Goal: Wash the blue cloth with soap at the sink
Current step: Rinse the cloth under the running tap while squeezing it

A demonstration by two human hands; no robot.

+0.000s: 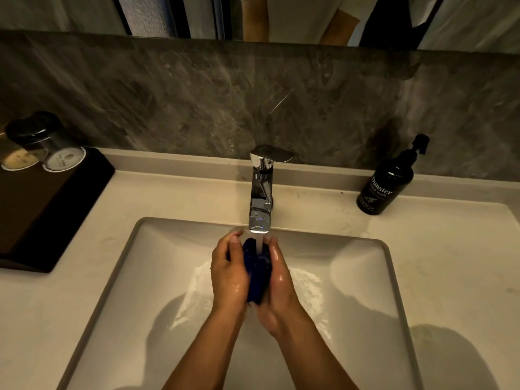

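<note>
You hold the bunched blue cloth (257, 270) under the tap's (260, 192) stream over the sink (365, 277), left hand (229, 273) and right hand (277, 280) both grasping it. You look mid-rinse; next, probably the soap bottle (387, 187) on the bench (450, 263).

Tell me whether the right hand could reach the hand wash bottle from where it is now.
Probably yes, once it lets go: the right hand grips the blue cloth, but the counter between it and the hand wash bottle looks bare.
</note>
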